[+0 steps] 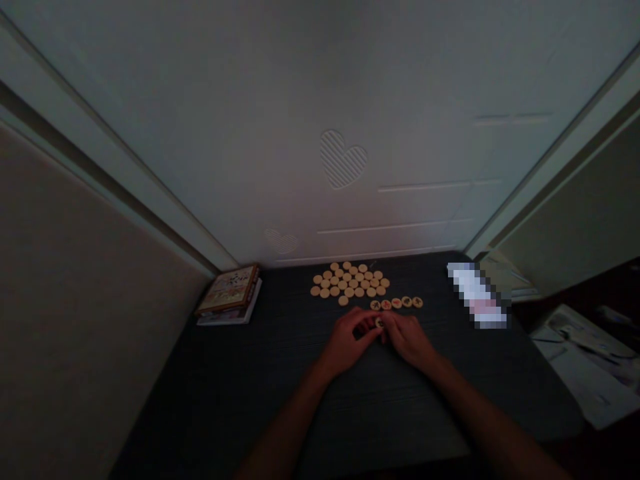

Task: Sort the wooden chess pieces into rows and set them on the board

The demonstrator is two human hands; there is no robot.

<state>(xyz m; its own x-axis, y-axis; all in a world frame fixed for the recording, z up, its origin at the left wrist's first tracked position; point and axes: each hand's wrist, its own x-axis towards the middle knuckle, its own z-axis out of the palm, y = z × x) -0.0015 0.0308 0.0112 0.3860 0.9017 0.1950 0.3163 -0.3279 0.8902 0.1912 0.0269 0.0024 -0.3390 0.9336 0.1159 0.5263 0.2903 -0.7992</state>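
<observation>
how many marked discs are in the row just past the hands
5 marked discs, side by side in one row, between the pile of plain discs and the hands. One more disc sits between the fingertips of the left hand and right hand; others may be hidden.

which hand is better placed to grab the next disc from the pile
Left, likely: the left hand lies directly before the pile of pale round wooden discs; the right hand sits behind the row of marked discs.
</observation>
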